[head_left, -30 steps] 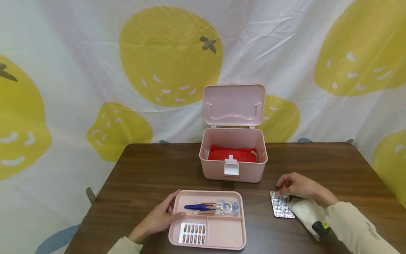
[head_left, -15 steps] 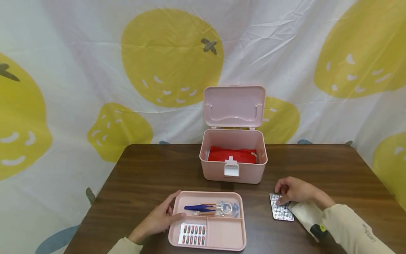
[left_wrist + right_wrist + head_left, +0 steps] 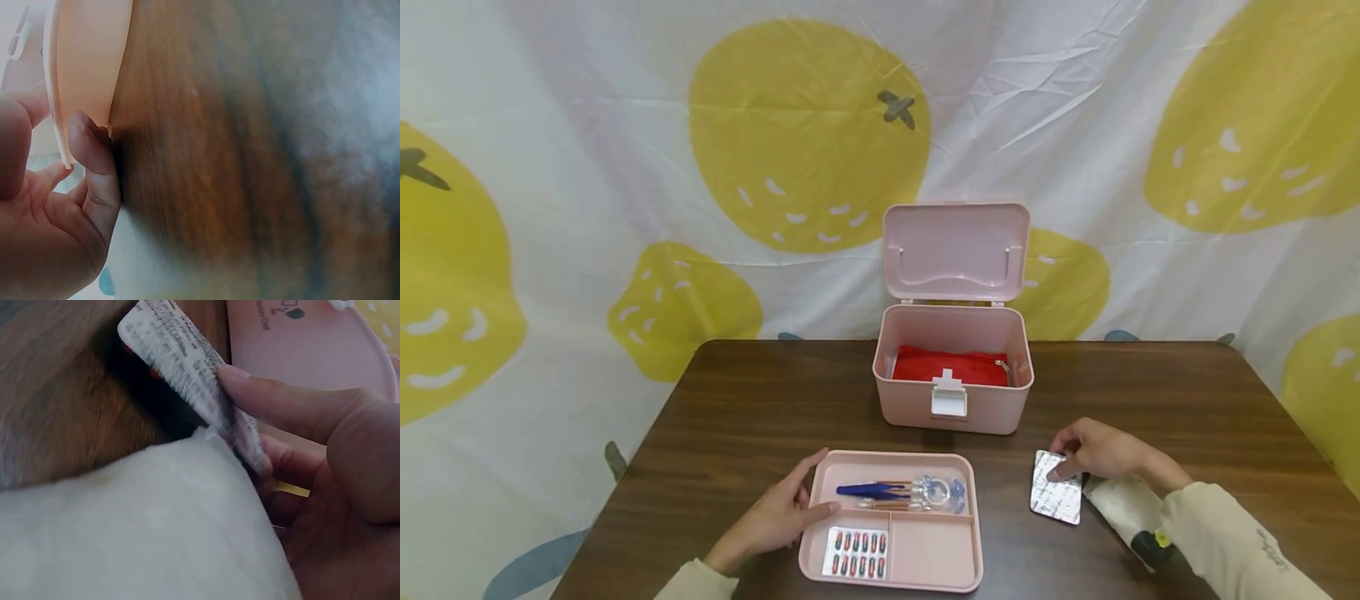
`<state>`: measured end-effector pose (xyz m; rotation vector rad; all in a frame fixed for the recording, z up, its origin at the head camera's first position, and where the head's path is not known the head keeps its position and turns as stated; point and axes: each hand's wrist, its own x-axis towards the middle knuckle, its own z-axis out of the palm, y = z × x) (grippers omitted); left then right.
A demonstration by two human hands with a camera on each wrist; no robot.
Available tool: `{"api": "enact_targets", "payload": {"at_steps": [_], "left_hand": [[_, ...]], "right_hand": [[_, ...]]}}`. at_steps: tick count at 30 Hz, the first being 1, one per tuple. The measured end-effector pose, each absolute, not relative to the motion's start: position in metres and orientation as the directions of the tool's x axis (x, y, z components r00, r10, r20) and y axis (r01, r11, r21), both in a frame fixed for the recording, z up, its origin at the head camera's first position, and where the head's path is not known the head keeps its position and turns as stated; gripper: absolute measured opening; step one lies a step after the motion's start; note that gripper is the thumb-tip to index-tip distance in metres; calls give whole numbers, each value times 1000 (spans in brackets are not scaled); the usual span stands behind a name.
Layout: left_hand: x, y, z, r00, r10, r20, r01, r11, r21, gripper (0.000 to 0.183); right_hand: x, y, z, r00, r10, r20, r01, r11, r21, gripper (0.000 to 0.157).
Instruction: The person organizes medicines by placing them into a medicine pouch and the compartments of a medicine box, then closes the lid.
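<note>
My left hand [image 3: 775,515] grips the left side of a pink divided tray [image 3: 934,552], thumb over the rim and fingers outside. In the left wrist view, fingers [image 3: 94,150] press against the tray's outer wall [image 3: 87,62]. A blister pack of red and black capsules [image 3: 857,552] lies in the front left compartment; blue tweezers [image 3: 863,491] and bagged cotton swabs [image 3: 898,504] are in the back one. On the right, my right hand [image 3: 1101,448] pinches a second blister pack [image 3: 1057,492], silver foil side up. In the right wrist view this pack [image 3: 181,362] tilts, one edge raised above the table.
Behind the tray stands a pink box [image 3: 917,404] with its lid raised and a red zippered pouch [image 3: 951,365] inside. A white wrapped bundle [image 3: 1120,508] with a dark end lies under the right wrist. A lemon-print cloth [image 3: 820,300] hangs behind the table [image 3: 760,400].
The right hand has taken hold of the silver blister pack and tilted it, shifting it slightly left. The left hand and tray stay in place.
</note>
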<state>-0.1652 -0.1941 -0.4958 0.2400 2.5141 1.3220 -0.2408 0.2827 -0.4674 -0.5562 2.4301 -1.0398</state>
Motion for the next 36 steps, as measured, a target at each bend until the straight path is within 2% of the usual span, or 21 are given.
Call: {"api": "enact_targets", "payload": {"at_steps": [6, 13, 19, 25, 32, 36], "left_hand": [[-165, -195, -497, -944, 275, -180, 11, 574, 819, 80], [-166, -195, -498, -945, 273, -180, 10, 574, 819, 80], [-166, -196, -499, -944, 276, -182, 10, 574, 819, 81], [-166, -197, -500, -943, 278, -185, 8, 575, 818, 81], [-166, -196, -499, -944, 275, -181, 10, 574, 819, 80], [-166, -195, -498, -944, 274, -183, 7, 571, 821, 80]], "right_hand": [[-243, 278, -466, -849, -491, -195, -164, 597, -786, 20], [-243, 275, -464, -875, -435, -210, -16, 461, -887, 26], [-242, 272, -466, -846, -484, -224, 58, 334, -941, 25], [-239, 269, -467, -811, -546, -211, 73, 264, -962, 24], [-238, 267, -465, -752, -647, -126, 34, 152, -988, 17], [-237, 267, -467, -719, -688, -96, 59, 77, -995, 15]]}}
